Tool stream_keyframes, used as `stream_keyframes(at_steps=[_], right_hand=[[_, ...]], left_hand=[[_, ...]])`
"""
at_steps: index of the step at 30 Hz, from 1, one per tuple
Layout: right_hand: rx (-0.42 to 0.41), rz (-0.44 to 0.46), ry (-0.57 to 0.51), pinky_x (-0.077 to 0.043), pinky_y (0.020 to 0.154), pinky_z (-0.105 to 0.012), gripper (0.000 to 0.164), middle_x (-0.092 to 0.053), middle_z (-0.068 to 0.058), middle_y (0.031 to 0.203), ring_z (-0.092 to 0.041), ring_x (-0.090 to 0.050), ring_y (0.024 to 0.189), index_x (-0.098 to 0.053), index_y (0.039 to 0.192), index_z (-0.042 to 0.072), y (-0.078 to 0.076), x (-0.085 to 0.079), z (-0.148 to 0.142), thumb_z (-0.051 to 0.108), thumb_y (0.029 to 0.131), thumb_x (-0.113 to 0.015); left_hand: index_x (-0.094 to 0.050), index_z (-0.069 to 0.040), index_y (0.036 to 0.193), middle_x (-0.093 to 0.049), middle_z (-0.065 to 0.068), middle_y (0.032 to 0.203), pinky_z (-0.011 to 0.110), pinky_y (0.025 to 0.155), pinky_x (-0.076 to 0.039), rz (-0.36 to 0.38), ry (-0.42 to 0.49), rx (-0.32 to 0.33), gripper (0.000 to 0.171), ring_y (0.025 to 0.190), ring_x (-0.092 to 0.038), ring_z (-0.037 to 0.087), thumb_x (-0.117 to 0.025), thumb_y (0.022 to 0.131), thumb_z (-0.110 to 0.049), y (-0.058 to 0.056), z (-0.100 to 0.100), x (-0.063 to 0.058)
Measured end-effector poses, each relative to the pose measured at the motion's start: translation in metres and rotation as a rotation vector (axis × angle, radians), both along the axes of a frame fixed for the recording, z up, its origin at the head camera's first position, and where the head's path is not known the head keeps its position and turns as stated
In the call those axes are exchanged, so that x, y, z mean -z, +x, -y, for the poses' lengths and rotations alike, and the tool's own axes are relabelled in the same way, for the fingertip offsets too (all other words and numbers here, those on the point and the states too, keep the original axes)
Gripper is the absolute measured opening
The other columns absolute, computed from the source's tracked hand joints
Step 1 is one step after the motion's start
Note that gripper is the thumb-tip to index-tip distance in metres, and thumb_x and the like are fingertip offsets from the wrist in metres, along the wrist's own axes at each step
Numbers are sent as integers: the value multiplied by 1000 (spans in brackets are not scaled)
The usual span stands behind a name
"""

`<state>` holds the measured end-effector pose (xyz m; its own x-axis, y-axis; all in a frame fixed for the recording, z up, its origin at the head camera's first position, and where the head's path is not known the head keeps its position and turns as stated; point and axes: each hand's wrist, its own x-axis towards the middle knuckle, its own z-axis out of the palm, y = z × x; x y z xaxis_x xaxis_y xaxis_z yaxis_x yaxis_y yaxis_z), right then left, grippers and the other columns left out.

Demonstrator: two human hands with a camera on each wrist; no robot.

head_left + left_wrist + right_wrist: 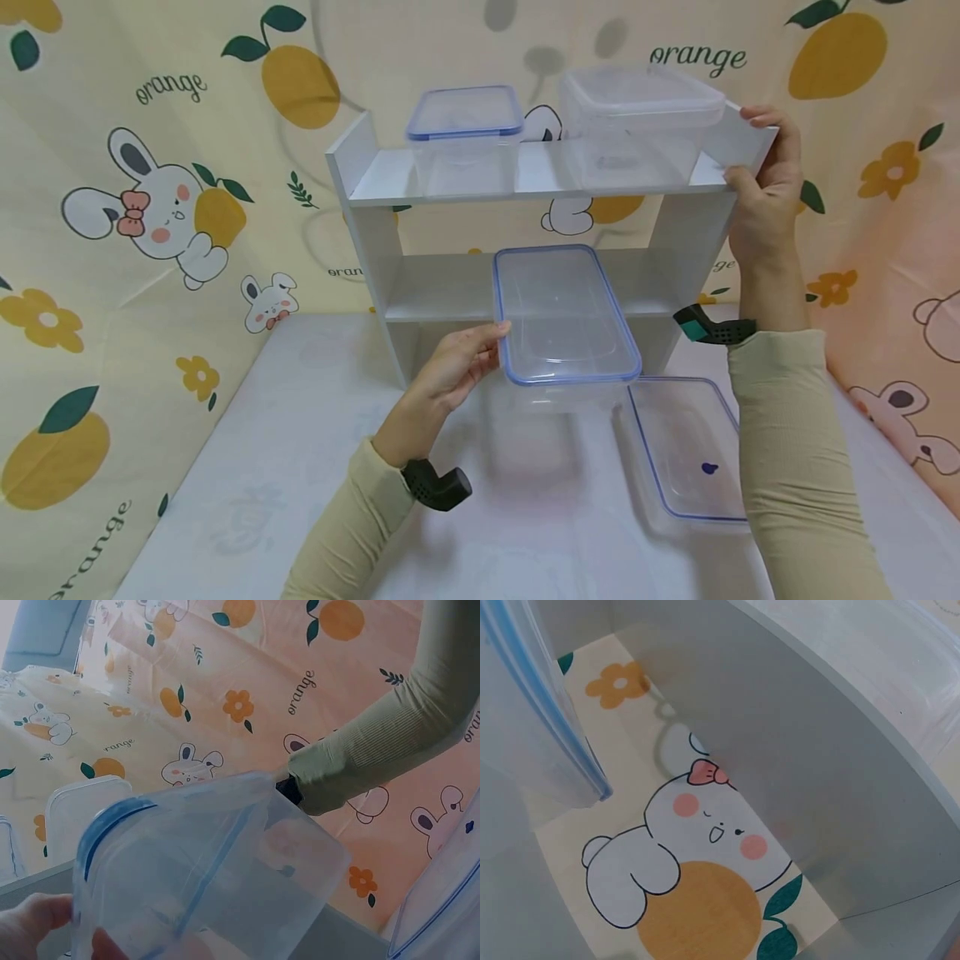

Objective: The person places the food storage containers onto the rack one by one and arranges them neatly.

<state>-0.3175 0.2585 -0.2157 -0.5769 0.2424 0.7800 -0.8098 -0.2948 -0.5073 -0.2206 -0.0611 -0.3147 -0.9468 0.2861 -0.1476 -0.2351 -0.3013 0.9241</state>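
Observation:
My left hand (459, 367) pinches the left edge of a clear plastic food container (570, 317) with a blue-rimmed lid. The container is held above the table, in front of the white shelf unit (693, 258). In the left wrist view, the thumb and a fingertip lie on either side of the container's rim (90, 847). My right hand (772, 192) grips the upper right side panel of the shelf unit, thumb at the front. From the right wrist, the held container's blue rim (551, 697) shows beside the middle opening, and that hand is almost wholly out of view.
On the top shelf stand a smaller blue-lidded container (465, 162) and a larger clear-lidded container (637, 133). Another blue-rimmed container (686, 450) sits on the white table (300, 483), partly behind the right sleeve. Patterned cloth (285, 208) hangs behind the shelf.

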Motion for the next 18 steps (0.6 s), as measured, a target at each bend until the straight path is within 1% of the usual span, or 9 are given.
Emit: stream_keyframes(at_steps=[6,10,13,18], right_hand=[[-16,-28,14,-34,116,-45,49,-51,-10,131,-29,-42,124,-53,113,7,-1,0,-1,-26,80,-38],[-8,-17,15,-35,116,-44,49,-51,-9,132,-29,-42,124,-53,113,8,-1,0,0,-26,80,-38],[-6,-3,8,-34,116,-44,50,-51,-9,132,-28,-42,125,-52,113,8,-1,-1,0,-26,80,-37],[-6,6,-4,-34,117,-42,51,-51,-9,131,-27,-42,125,-52,113,7,0,-1,-1,-27,79,-36]], left_hand=[[-62,-4,91,-62,-6,75,15,68,-49,-7,-33,2,13,75,-54,7,-57,93,-15,0,-1,-1],[-60,-2,95,-61,-6,72,14,65,-51,-8,-62,1,16,71,-55,6,-56,94,-16,0,-1,-2],[-59,-3,94,-58,-6,69,13,60,-51,-12,-94,6,17,64,-54,5,-54,96,-19,2,-2,-3],[-57,-6,87,-56,-6,63,13,55,-50,-26,-134,25,20,53,-53,3,-52,98,-22,4,-2,-5]])
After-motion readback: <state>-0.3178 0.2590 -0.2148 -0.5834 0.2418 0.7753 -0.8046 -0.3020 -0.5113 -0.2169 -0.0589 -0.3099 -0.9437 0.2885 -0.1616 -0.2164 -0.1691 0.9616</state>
